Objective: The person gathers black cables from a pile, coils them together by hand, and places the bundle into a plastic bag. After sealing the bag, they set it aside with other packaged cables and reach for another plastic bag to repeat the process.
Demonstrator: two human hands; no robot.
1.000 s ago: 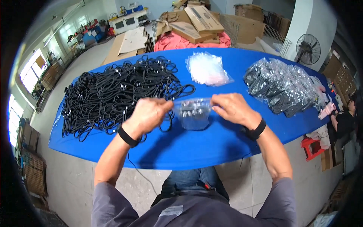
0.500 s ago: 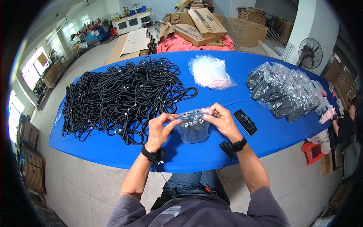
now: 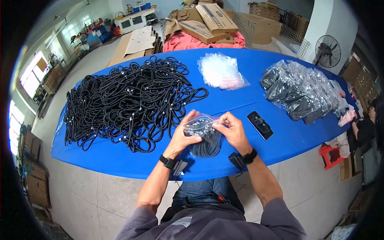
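Machines (image 3: pixel 132 25), cardboard boxes (image 3: pixel 216 19) and black cords (image 3: pixel 120 96) (a whole heap) mark a workshop.

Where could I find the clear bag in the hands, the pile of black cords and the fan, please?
Clear bag (image 3: pixel 206 148): head view, its lower part.
Pile of black cords (image 3: pixel 120 98): head view, middle of the heap.
Fan (image 3: pixel 328 51): head view, middle of its round guard.
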